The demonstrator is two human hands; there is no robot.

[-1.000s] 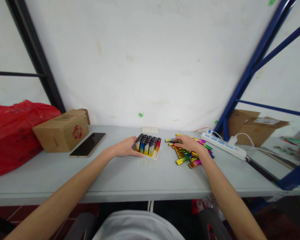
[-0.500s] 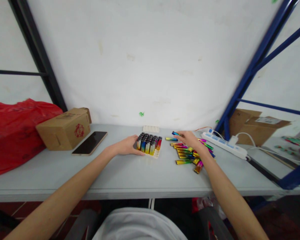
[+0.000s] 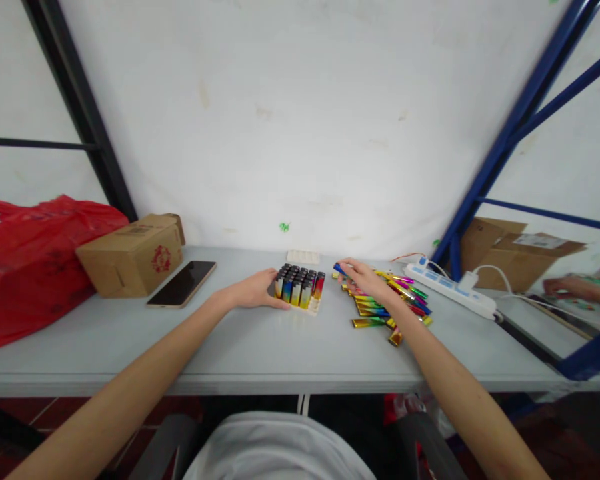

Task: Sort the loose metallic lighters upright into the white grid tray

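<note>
A pale tray (image 3: pixel 314 309) holds rows of upright lighters (image 3: pixel 296 293) with black tops and shiny coloured bodies. My left hand (image 3: pixel 260 290) is closed around the tray's left side, thumb at the front and fingers behind. To the right of the tray, my right hand (image 3: pixel 360 277) pinches a blue lighter (image 3: pixel 339 269) just above the table. Beneath and beside that hand and forearm lies a loose pile of shiny lighters (image 3: pixel 370 311) in gold, green, pink and blue; the forearm hides part of it.
Behind the filled tray, another pale tray (image 3: pixel 303 257) lies by the wall. A phone (image 3: pixel 183 283), a cardboard box (image 3: pixel 130 260) and a red bag (image 3: pixel 45 267) are on the left. Right of the pile runs a white power strip (image 3: pixel 450 290). Another person's hand (image 3: pixel 575 288) shows beyond the blue frame.
My right hand has moved left from over the pile toward the tray, carrying the blue lighter. My left hand stays on the tray. The other person's hand has come further into view.
</note>
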